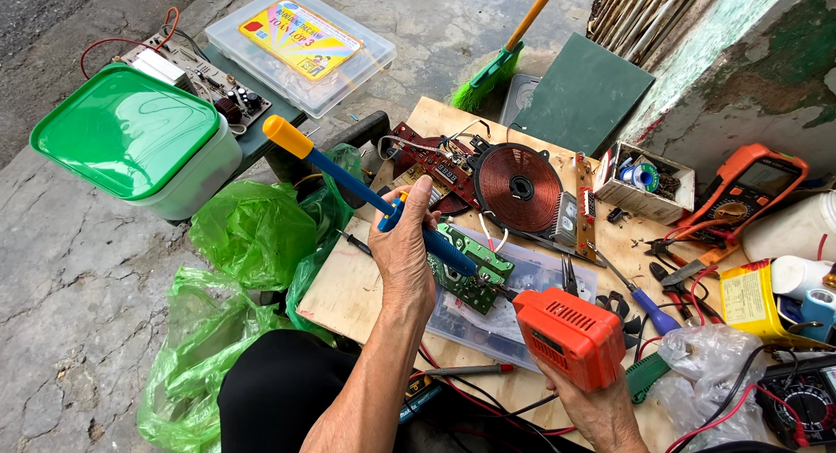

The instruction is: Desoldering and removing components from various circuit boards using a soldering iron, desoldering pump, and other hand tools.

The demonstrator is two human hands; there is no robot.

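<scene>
One small green circuit board [473, 279] lies on clear plastic case [514, 318], mid plywood surface [348, 288]. Left hand [402, 244], fingers wrapped round one blue desoldering pump [366, 192] with yellow plunger cap, tip down on board. Right hand [601, 409], fingers closed on grip of one orange soldering gun [566, 335], its nose at board's right edge. Beyond board: one copper coil [520, 188], one red circuit board [431, 161]. Right side: two multimeters, orange [749, 192], black [805, 401]. Left, on ground: green-lidded tub [131, 135], green plastic bags [244, 235].

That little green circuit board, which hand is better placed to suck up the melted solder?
Probably the left hand: it grips the blue solder sucker, tip at the green circuit board. The right hand holds the orange soldering gun.
</scene>
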